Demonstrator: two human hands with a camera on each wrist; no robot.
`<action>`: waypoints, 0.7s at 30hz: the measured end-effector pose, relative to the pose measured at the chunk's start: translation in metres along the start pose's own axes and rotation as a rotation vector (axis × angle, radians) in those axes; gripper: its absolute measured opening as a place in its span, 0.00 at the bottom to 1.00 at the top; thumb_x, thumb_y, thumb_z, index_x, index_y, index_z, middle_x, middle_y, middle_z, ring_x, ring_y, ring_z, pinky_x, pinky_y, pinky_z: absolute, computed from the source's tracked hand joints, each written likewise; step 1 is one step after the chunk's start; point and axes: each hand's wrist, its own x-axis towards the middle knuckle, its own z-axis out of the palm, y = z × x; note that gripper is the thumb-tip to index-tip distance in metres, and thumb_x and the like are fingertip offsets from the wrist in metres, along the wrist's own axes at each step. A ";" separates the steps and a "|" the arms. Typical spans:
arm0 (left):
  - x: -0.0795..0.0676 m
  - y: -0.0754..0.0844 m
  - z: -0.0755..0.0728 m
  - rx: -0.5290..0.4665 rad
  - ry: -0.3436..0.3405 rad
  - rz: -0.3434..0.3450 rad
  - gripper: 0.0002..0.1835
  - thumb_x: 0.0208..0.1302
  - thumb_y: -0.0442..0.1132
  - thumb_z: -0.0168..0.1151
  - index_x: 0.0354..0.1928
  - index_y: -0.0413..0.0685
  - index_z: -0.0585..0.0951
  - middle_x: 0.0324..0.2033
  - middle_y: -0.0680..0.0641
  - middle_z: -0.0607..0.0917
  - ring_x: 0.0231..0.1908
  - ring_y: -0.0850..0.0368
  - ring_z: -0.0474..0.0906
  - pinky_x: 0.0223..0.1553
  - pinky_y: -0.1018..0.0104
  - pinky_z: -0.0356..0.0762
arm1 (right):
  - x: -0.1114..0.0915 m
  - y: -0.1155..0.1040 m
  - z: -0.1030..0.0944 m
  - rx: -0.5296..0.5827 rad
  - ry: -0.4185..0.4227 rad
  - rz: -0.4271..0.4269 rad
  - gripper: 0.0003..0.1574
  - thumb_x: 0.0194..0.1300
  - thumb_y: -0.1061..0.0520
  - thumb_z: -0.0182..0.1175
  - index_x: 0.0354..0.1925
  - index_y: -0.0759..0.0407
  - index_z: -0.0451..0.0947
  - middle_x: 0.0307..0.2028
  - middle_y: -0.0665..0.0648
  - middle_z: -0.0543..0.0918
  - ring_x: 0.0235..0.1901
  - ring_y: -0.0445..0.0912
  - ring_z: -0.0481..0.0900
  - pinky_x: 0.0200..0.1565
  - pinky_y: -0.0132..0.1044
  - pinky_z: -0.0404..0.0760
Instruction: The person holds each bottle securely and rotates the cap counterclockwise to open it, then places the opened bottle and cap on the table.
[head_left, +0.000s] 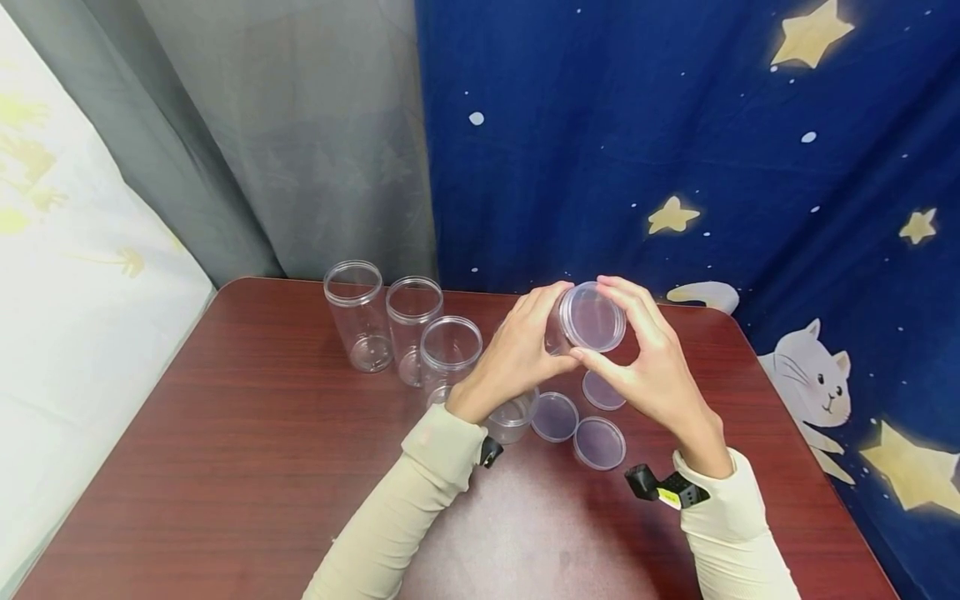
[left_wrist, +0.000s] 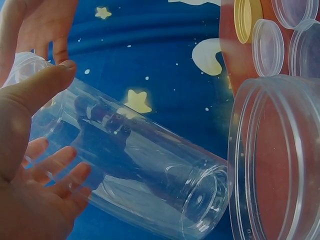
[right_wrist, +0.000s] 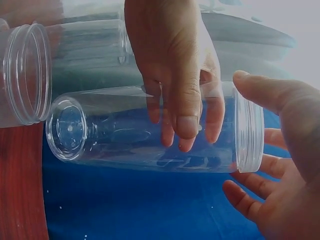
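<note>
A tall clear plastic jar (right_wrist: 125, 130) with a clear screw lid (head_left: 594, 318) on its mouth is held up above the table, tilted so the lid faces the head camera. My left hand (head_left: 517, 354) grips the jar's body, thumb on one side and fingers on the other, as the right wrist view shows. The fingers and thumb of my right hand (head_left: 656, 367) hold the lid by its rim. In the right wrist view the jar's base (right_wrist: 69, 128) points away from my right hand.
Open clear jars stand left of my hands, among them a tall one (head_left: 356, 321) and a shorter one (head_left: 513, 419) partly behind my left wrist. Loose clear lids (head_left: 554, 417) lie on the brown table (head_left: 262, 467). A yellowish lid (left_wrist: 247, 20) appears in the left wrist view. Curtains hang behind.
</note>
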 end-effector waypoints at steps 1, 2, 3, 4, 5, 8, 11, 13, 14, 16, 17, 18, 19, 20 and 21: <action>0.000 0.000 0.000 0.000 0.001 0.002 0.47 0.48 0.47 0.79 0.69 0.45 0.67 0.63 0.45 0.75 0.62 0.50 0.70 0.66 0.56 0.68 | 0.000 0.000 0.000 0.004 -0.002 -0.003 0.51 0.44 0.61 0.79 0.66 0.60 0.70 0.66 0.56 0.71 0.65 0.49 0.69 0.65 0.30 0.65; 0.000 0.000 0.000 -0.001 0.002 0.005 0.47 0.47 0.47 0.79 0.69 0.45 0.67 0.63 0.45 0.75 0.62 0.50 0.70 0.66 0.57 0.68 | 0.000 0.000 0.000 0.008 -0.004 -0.006 0.51 0.44 0.62 0.79 0.66 0.59 0.70 0.66 0.56 0.71 0.66 0.49 0.69 0.65 0.29 0.65; 0.000 0.000 0.000 -0.002 0.004 0.008 0.47 0.47 0.47 0.79 0.69 0.45 0.67 0.63 0.45 0.75 0.62 0.50 0.70 0.66 0.57 0.68 | 0.000 0.000 0.000 0.014 -0.005 -0.009 0.52 0.43 0.62 0.80 0.67 0.59 0.70 0.67 0.56 0.71 0.66 0.50 0.69 0.65 0.29 0.65; 0.000 -0.001 0.000 -0.001 0.005 0.010 0.48 0.47 0.47 0.80 0.69 0.45 0.67 0.63 0.45 0.75 0.62 0.50 0.70 0.66 0.57 0.68 | 0.000 -0.001 0.000 0.017 -0.007 -0.011 0.53 0.42 0.62 0.80 0.67 0.59 0.69 0.67 0.56 0.71 0.66 0.50 0.69 0.66 0.29 0.64; 0.000 -0.001 0.001 -0.002 0.006 0.012 0.48 0.47 0.47 0.80 0.69 0.45 0.67 0.63 0.45 0.75 0.62 0.50 0.70 0.66 0.57 0.68 | 0.000 -0.001 0.000 0.019 -0.007 -0.010 0.55 0.42 0.63 0.80 0.68 0.58 0.68 0.67 0.56 0.71 0.66 0.51 0.69 0.66 0.30 0.64; -0.001 -0.001 0.002 -0.004 0.004 0.014 0.48 0.47 0.48 0.80 0.69 0.45 0.67 0.63 0.45 0.74 0.62 0.50 0.70 0.66 0.56 0.68 | -0.001 -0.001 -0.002 0.005 -0.004 0.016 0.59 0.41 0.59 0.81 0.71 0.57 0.65 0.68 0.57 0.70 0.66 0.52 0.68 0.67 0.32 0.64; -0.001 0.000 0.003 -0.002 0.001 0.014 0.47 0.48 0.48 0.79 0.69 0.46 0.67 0.63 0.45 0.74 0.62 0.51 0.70 0.65 0.56 0.69 | -0.002 -0.001 -0.002 -0.057 0.014 0.073 0.58 0.47 0.49 0.79 0.72 0.55 0.63 0.68 0.56 0.70 0.65 0.52 0.70 0.64 0.40 0.69; -0.001 0.001 0.004 0.001 0.002 0.016 0.46 0.48 0.48 0.78 0.69 0.46 0.67 0.63 0.46 0.75 0.62 0.51 0.70 0.65 0.57 0.69 | -0.003 -0.002 -0.002 -0.105 0.033 0.109 0.56 0.50 0.42 0.76 0.71 0.55 0.64 0.67 0.56 0.71 0.62 0.52 0.72 0.59 0.46 0.72; -0.001 0.001 0.004 0.003 0.005 0.017 0.46 0.48 0.48 0.78 0.69 0.46 0.67 0.63 0.46 0.75 0.62 0.51 0.70 0.64 0.57 0.69 | -0.004 -0.002 -0.002 -0.128 0.044 0.125 0.55 0.50 0.39 0.75 0.71 0.55 0.65 0.66 0.56 0.72 0.60 0.52 0.73 0.56 0.48 0.73; -0.001 0.001 0.004 0.009 0.012 0.018 0.45 0.48 0.49 0.78 0.68 0.47 0.68 0.62 0.46 0.75 0.61 0.52 0.71 0.63 0.57 0.70 | -0.004 -0.003 -0.001 -0.162 0.065 0.145 0.53 0.51 0.37 0.73 0.69 0.55 0.68 0.63 0.57 0.74 0.56 0.52 0.75 0.50 0.50 0.74; -0.001 0.001 0.004 0.010 0.014 0.018 0.45 0.48 0.49 0.78 0.68 0.47 0.68 0.62 0.46 0.75 0.61 0.52 0.71 0.63 0.57 0.70 | -0.004 -0.004 -0.001 -0.174 0.073 0.150 0.52 0.50 0.37 0.74 0.68 0.55 0.69 0.62 0.58 0.74 0.55 0.52 0.75 0.49 0.51 0.74; -0.001 0.001 0.003 0.011 0.016 0.015 0.45 0.48 0.49 0.78 0.68 0.47 0.68 0.62 0.46 0.75 0.61 0.52 0.71 0.63 0.57 0.70 | -0.004 -0.005 0.000 -0.187 0.079 0.155 0.51 0.50 0.38 0.74 0.67 0.55 0.70 0.60 0.58 0.75 0.54 0.52 0.76 0.48 0.51 0.75; -0.001 0.001 0.003 0.012 0.017 0.012 0.45 0.48 0.49 0.78 0.68 0.47 0.68 0.62 0.46 0.75 0.61 0.51 0.71 0.62 0.56 0.71 | -0.004 -0.005 0.000 -0.198 0.082 0.159 0.51 0.49 0.39 0.75 0.66 0.55 0.71 0.59 0.58 0.75 0.53 0.52 0.76 0.47 0.50 0.75; -0.001 0.001 0.003 0.011 0.016 0.006 0.45 0.49 0.48 0.78 0.68 0.47 0.68 0.63 0.46 0.75 0.61 0.51 0.71 0.62 0.55 0.72 | -0.004 -0.006 0.001 -0.208 0.085 0.161 0.50 0.48 0.40 0.76 0.66 0.55 0.72 0.58 0.58 0.75 0.53 0.53 0.77 0.48 0.51 0.76; -0.001 0.001 0.003 0.009 0.013 0.001 0.45 0.49 0.48 0.78 0.68 0.48 0.68 0.63 0.46 0.75 0.61 0.51 0.71 0.62 0.55 0.72 | -0.004 -0.007 0.001 -0.217 0.086 0.163 0.51 0.46 0.40 0.77 0.65 0.55 0.72 0.57 0.58 0.76 0.53 0.53 0.77 0.48 0.51 0.76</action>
